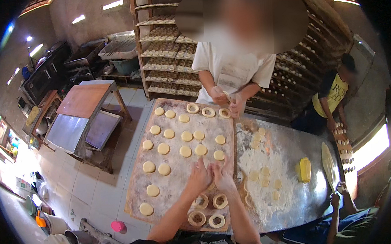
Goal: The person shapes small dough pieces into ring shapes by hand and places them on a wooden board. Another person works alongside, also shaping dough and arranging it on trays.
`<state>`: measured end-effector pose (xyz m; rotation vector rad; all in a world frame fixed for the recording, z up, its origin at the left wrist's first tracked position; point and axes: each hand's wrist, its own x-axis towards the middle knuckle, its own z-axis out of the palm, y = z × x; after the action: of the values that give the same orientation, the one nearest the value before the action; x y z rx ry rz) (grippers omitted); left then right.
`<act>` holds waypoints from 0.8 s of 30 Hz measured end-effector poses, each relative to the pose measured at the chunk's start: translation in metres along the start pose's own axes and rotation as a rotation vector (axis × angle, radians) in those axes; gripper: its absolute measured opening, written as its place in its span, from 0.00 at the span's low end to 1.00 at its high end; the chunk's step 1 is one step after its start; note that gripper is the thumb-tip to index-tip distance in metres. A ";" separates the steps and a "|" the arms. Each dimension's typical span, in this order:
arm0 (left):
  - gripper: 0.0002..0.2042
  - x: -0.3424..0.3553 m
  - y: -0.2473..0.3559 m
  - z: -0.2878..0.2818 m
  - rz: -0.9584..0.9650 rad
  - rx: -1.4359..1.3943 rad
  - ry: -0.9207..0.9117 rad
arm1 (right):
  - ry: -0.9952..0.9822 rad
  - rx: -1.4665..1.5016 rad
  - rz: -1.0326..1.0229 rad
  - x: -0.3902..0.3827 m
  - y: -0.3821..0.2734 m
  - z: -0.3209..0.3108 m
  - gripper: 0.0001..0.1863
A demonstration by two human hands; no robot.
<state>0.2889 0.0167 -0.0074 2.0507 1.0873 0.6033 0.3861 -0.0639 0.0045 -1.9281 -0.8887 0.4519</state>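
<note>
My left hand (199, 177) and my right hand (224, 178) meet over the floured wooden board (177, 201), fingers drawn in and thumbs nearly touching. Whatever lies between them is hidden by the hands. Just below my wrists, several dough rings (217, 221) sit on the near edge of the board. Flat round dough pieces (164, 169) are spread in loose rows over its left and middle. At the far edge lie three more dough rings (208, 112). Across the board a co-worker in a white shirt (228, 68) holds a small piece in both hands (227, 101).
Right of the board, a metal table (290, 196) bears flour, thin dough discs and a yellow block (305, 170). Another person's hands hold a dough sheet (329, 166) there. Loaded racks (160, 53) stand behind. A person in yellow (336, 92) works at far right.
</note>
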 end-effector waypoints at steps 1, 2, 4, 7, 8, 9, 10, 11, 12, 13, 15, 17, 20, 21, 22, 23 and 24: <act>0.24 0.008 -0.004 -0.004 -0.039 0.180 0.004 | 0.106 -0.229 -0.031 0.005 -0.002 -0.001 0.42; 0.26 0.013 -0.008 -0.009 -0.083 0.372 0.010 | 0.185 -0.467 -0.069 0.009 -0.003 -0.002 0.42; 0.28 0.016 -0.016 -0.020 -0.038 0.309 0.055 | 0.121 -0.555 -0.067 0.010 -0.002 -0.004 0.45; 0.34 0.000 -0.022 -0.029 -0.012 0.360 -0.046 | -0.066 -0.687 -0.004 0.000 0.004 -0.004 0.49; 0.36 -0.005 -0.023 -0.028 -0.006 0.394 -0.112 | -0.067 -0.713 -0.080 -0.004 0.006 -0.001 0.49; 0.36 -0.010 -0.023 -0.027 -0.003 0.399 -0.124 | -0.091 -0.766 -0.110 -0.007 0.008 0.003 0.49; 0.37 -0.013 -0.024 -0.024 -0.012 0.403 -0.150 | -0.158 -0.790 -0.133 -0.009 0.009 0.007 0.49; 0.38 -0.016 -0.024 -0.021 -0.002 0.402 -0.158 | -0.160 -0.794 -0.140 -0.011 0.010 0.011 0.49; 0.38 -0.017 -0.025 -0.018 -0.020 0.431 -0.153 | -0.169 -0.804 -0.132 -0.012 0.010 0.014 0.49; 0.39 -0.016 -0.026 -0.015 -0.013 0.454 -0.134 | -0.179 -0.805 -0.119 -0.013 0.011 0.015 0.49; 0.40 -0.015 -0.027 -0.011 -0.076 0.447 -0.192 | -0.195 -0.814 -0.087 -0.015 0.015 0.009 0.48; 0.39 -0.015 -0.026 -0.007 -0.037 0.514 -0.133 | -0.101 -0.568 -0.074 -0.023 0.025 -0.011 0.47; 0.32 -0.025 -0.012 0.003 0.157 0.461 -0.020 | 0.130 -0.394 0.022 -0.047 0.066 -0.075 0.36; 0.30 -0.030 -0.003 0.009 0.161 0.411 0.069 | 0.248 -0.328 0.006 -0.060 0.085 -0.105 0.32; 0.27 -0.032 0.007 0.015 0.169 0.356 0.179 | 0.242 -0.421 0.186 -0.067 0.106 -0.137 0.28; 0.22 -0.038 0.019 0.025 0.175 0.246 0.202 | 0.236 -0.506 0.361 -0.075 0.126 -0.165 0.24; 0.21 -0.041 0.032 0.037 0.193 0.184 0.128 | 0.389 -0.511 0.305 -0.087 0.144 -0.189 0.21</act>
<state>0.3082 -0.0436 -0.0083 2.3213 1.0582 0.7644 0.5032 -0.2855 -0.0302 -2.5240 -0.4805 0.0056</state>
